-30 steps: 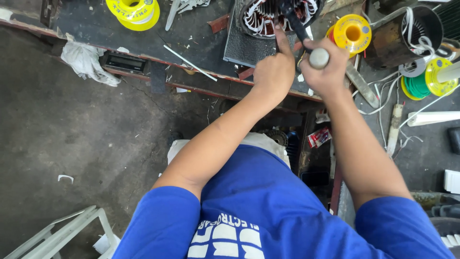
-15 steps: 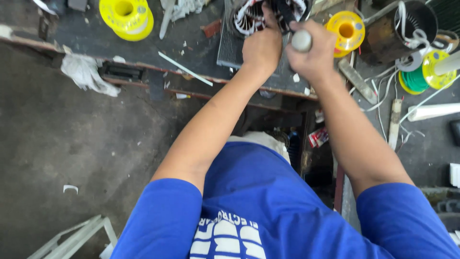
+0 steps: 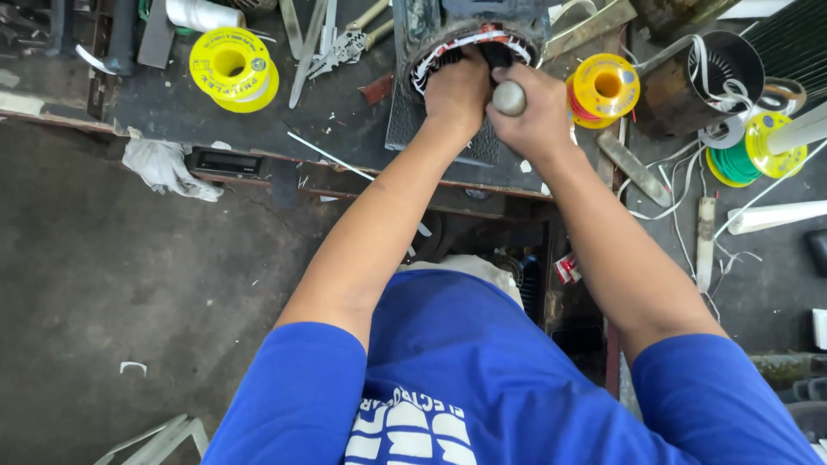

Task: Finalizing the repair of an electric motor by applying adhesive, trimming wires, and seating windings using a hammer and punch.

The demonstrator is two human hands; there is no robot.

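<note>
2 yellow spools flank the motor stator, where the left hand presses in, fingers hidden; the right hand stays clenched round a grey-ended tool handle.

The motor stator sits on the workbench, with both hands on it. A spool lies to its left beside the pliers; another spool lies just right, then a can.

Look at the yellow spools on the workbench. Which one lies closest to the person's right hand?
The yellow spool with the orange core, just right of the right hand. The other plain yellow spool lies far off to the left, and the third carries green wire, further right.
</note>
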